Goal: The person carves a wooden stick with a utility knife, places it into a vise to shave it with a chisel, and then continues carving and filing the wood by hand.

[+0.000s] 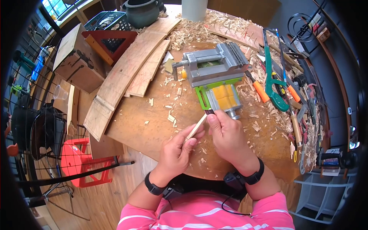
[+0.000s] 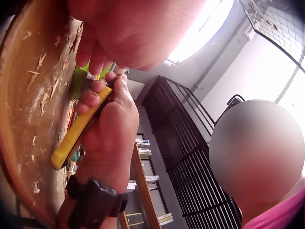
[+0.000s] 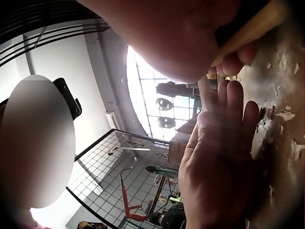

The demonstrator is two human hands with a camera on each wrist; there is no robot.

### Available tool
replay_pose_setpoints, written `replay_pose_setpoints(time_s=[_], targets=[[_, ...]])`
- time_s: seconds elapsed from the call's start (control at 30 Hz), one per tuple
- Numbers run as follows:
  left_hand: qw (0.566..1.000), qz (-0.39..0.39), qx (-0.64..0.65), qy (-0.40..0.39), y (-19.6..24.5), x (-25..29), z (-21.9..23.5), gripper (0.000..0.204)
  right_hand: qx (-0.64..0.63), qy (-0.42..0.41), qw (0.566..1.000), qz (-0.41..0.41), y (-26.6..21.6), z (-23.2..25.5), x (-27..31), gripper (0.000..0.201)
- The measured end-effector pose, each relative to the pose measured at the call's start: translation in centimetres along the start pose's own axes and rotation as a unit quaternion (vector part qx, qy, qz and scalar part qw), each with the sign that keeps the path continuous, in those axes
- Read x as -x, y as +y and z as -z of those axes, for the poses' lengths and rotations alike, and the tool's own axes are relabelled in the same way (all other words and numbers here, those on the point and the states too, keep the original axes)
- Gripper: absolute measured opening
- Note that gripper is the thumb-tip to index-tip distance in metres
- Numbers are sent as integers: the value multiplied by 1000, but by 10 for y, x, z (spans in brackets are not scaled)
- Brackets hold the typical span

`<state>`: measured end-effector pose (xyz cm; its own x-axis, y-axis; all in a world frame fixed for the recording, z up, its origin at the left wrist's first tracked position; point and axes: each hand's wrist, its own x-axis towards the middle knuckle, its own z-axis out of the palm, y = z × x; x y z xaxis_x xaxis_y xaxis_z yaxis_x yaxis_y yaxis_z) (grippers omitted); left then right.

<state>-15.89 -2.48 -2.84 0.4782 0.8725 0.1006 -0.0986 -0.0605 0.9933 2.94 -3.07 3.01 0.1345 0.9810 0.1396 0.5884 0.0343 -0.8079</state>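
My left hand [image 1: 173, 153] pinches a thin pale wooden stick [image 1: 197, 125] between thumb and fingers, over the near side of the workbench [image 1: 145, 134]. The stick slants up and right toward my right hand [image 1: 230, 140], close beside it. In the left wrist view, that right hand grips the yellow and black handle of a utility knife [image 2: 76, 136]. Its blade is hidden there, while a dark end [image 1: 209, 112] shows at the stick's tip in the head view. Straight ahead stands a metal vise [image 1: 214, 67] on a green base.
Long boards [image 1: 126, 76] lie at the left. Wood shavings [image 1: 191, 32] cover the back and right of the bench. A green hacksaw [image 1: 274, 92], orange-handled tools [image 1: 260, 92] and a wooden-handled tool [image 1: 296, 128] lie at the right. A red stool [image 1: 76, 163] stands beside the bench.
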Motion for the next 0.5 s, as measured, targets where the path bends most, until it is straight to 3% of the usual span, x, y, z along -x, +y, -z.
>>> replay_pose_setpoints(time_s=[0.5], targets=[[991, 30, 126, 24, 3, -2, -1, 39, -33, -25, 999, -17, 0, -12, 0, 26]])
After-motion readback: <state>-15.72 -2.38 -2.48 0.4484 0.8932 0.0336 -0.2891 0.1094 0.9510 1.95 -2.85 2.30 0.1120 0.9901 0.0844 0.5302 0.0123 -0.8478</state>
